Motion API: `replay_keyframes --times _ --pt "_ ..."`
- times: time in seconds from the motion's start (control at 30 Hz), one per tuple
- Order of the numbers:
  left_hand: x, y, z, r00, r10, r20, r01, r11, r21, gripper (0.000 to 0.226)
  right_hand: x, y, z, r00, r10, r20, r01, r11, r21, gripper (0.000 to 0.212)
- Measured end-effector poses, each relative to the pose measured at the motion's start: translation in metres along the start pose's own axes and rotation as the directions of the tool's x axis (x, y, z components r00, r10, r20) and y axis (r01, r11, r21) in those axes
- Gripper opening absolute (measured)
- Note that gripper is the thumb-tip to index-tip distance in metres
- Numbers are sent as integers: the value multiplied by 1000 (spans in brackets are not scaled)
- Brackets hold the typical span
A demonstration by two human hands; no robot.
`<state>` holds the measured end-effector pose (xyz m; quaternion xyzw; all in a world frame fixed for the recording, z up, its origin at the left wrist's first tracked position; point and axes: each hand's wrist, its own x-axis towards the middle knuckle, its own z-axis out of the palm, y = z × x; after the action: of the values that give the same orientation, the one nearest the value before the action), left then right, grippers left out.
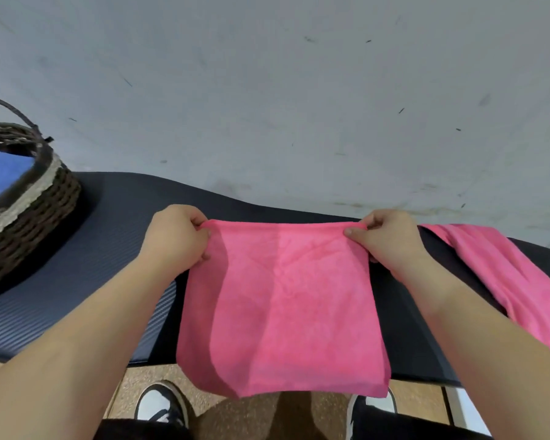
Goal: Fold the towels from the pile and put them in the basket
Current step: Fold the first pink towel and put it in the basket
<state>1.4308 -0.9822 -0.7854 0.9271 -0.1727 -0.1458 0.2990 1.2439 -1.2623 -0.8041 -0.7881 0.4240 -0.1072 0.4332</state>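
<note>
Basket [42, 214] with blue towel [4, 173] inside

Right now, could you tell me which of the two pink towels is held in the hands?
The centre pink towel, pinched at its top corners by the left hand and right hand; the other pink towel lies untouched at right.

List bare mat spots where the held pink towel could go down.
Widest bare mat: between basket and left hand. Narrow strip between the held towel and the right hand and forearm. Right end is crowded by the second pink towel. Mat under the held towel is hidden.
</note>
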Motion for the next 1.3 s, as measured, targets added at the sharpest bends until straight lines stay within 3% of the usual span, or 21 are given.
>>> replay_keyframes --times 0.13,0.27,0.4,0.53,0.6,0.7,0.87,1.1,1.3 --pt "-1 1 -3 999 -27 18 27 1000 7 20 -12 -7 -11 966 -19 256 -10 994 112 15" --pt "-7 -3 -6 999 -29 20 30 999 -12 20 -22 -8 -16 913 -107 394 135 990 -44 13" --pt "-10 -6 -5 1000 -15 19 15 999 -38 20 -21 -2 -6 953 -167 255 198 975 -105 13" --pt "-7 -7 -3 999 22 -31 -23 999 -31 15 -12 -5 0 994 -67 85 64 997 34 14" --pt "-6 -9 -5 998 39 -46 -40 998 -40 13 -7 -7 4 992 -46 115 47 999 -3 18" --pt "-3 -15 -8 998 50 -50 -53 997 -62 12 -3 -13 11 983 -32 183 68 979 -192 21" --pt "-1 -23 -11 996 69 -55 -72 995 -65 11 -4 -21 14 966 2 257 61 970 -235 15" --pt "-1 -27 -11 998 52 -40 -55 995 -85 12 -9 -23 9 974 -60 221 64 998 -13 31" --pt "-1 -27 -11 998 49 -44 -53 994 -96 11 -8 -20 4 977 -103 185 95 994 51 25"
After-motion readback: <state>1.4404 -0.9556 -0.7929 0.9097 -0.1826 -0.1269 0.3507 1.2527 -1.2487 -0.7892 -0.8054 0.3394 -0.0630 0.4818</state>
